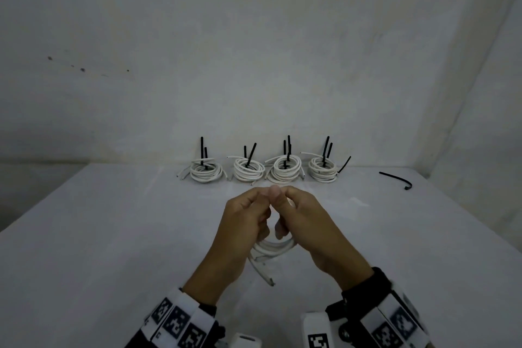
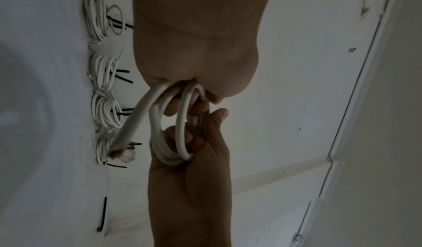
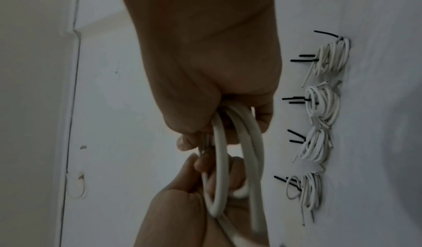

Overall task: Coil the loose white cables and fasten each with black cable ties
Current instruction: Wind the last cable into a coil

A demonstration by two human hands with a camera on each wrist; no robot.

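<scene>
While four tied coils wait behind them, the left hand and right hand both curl around the white cable, seemingly keeping its loops gathered until the spare black tie goes on.

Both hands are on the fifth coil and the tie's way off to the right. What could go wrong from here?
1. The coil is untied; if the right hand lets go to fetch the loose black tie, the loops may spring open in the left hand.
2. The free cable end hangs below the hands and could snag or pull a loop out.
3. Reaching right could brush the rightmost finished coil.
</scene>
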